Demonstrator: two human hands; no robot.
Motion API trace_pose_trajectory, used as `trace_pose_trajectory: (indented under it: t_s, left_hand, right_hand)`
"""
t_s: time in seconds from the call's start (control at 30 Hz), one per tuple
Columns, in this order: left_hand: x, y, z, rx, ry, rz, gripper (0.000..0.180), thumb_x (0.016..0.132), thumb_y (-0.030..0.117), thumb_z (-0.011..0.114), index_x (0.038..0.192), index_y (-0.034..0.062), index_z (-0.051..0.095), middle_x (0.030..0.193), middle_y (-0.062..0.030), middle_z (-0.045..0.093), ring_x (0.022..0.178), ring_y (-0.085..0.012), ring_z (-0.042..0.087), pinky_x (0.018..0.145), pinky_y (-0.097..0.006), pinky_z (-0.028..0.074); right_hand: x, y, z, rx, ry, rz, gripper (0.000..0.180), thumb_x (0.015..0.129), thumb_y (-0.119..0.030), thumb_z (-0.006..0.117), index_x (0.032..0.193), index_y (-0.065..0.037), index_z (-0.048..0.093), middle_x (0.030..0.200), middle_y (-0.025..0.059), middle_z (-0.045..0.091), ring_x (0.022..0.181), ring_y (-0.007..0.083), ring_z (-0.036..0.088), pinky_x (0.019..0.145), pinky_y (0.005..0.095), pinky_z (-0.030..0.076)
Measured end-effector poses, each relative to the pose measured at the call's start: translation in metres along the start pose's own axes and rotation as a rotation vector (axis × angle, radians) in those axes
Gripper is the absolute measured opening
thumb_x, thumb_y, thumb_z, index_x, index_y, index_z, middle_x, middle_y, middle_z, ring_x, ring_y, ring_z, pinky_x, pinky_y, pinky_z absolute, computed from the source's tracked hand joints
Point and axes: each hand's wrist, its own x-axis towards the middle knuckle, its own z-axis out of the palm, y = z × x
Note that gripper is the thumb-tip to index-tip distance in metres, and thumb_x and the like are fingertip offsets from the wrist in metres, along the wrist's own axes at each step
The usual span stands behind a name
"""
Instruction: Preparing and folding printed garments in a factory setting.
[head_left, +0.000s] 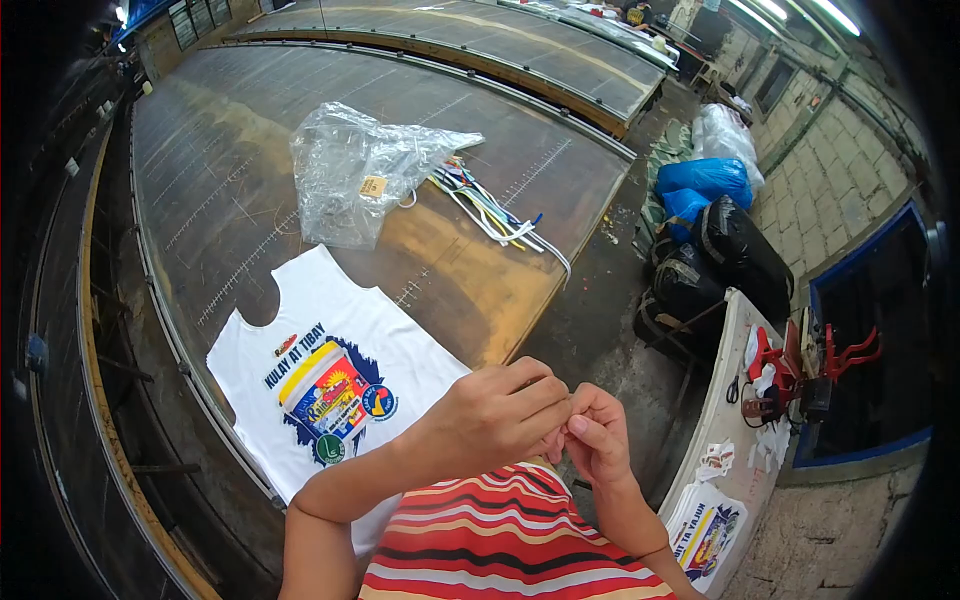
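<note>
Just above the front of my striped shirt, my left hand (500, 412) and my right hand (600, 437) meet with fingertips pressed together. Whatever they pinch between them is too small or too hidden to make out. To the left of them, a white sleeveless shirt piece (415, 340) with a colourful printed bucket design lies spread on the long dark table (225, 120). My left forearm passes over its lower right part. Farther back on the table rests a crumpled clear plastic bag (335, 165), with a bundle of coloured cords (490, 215) trailing from it.
To the right stands a white side table (690, 470) carrying a red device (780, 370), paper scraps and a stack of printed white fabric (708, 535). Beyond it, black bags (735, 250) and blue bags (705, 185) are piled on the floor. A second long table (480, 35) runs behind.
</note>
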Motion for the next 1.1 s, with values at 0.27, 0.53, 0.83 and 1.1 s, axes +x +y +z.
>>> trace_pose_trajectory:
  t_s: [0.27, 0.53, 0.83, 1.1]
  left_hand:
    - [0.006, 0.007, 0.008, -0.048, 0.053, -0.039, 0.019, 0.066, 0.004, 0.073, 0.083, 0.0041, 0.065, 0.083, -0.0039, 0.062, 0.080, -0.0210, 0.063, 0.065, -0.030, 0.054]
    - [-0.042, -0.006, -0.006, -0.141, 0.076, -0.323, 0.016, 0.069, 0.001, 0.071, 0.081, 0.0059, 0.063, 0.082, -0.0072, 0.063, 0.077, -0.0260, 0.063, 0.067, -0.033, 0.053]
    - [-0.358, -0.065, -0.064, 0.603, 0.378, -1.404, 0.015, 0.088, 0.014, 0.064, 0.092, -0.0001, 0.064, 0.096, -0.0152, 0.065, 0.096, -0.0324, 0.061, 0.085, -0.040, 0.048]
    - [-0.502, -0.004, -0.006, 0.955, -0.017, -1.958, 0.068, 0.088, 0.028, 0.060, 0.146, -0.0022, 0.040, 0.158, -0.0161, 0.027, 0.150, -0.0356, 0.010, 0.112, -0.071, 0.010]
  right_hand:
    - [-0.008, -0.001, 0.005, -0.040, 0.080, -0.039, 0.019, 0.091, -0.016, 0.062, 0.090, 0.001, 0.052, 0.078, 0.0135, 0.061, 0.059, 0.0201, 0.061, 0.055, 0.0307, 0.053]
    - [-0.002, 0.014, -0.024, -0.083, 0.114, -0.095, 0.012, 0.094, -0.012, 0.058, 0.089, -0.002, 0.052, 0.070, 0.0137, 0.059, 0.059, 0.0216, 0.059, 0.058, 0.0303, 0.051]
    - [0.048, 0.131, -0.117, -0.744, 0.241, 0.189, 0.027, 0.092, -0.010, 0.062, 0.117, -0.001, 0.062, 0.098, 0.0056, 0.066, 0.085, 0.0107, 0.062, 0.069, 0.0245, 0.053]
    - [0.117, 0.261, -0.142, -1.471, -0.046, 0.203, 0.071, 0.080, -0.022, 0.070, 0.140, 0.003, 0.042, 0.137, 0.0259, 0.047, 0.127, 0.0395, 0.045, 0.107, 0.0460, 0.039]
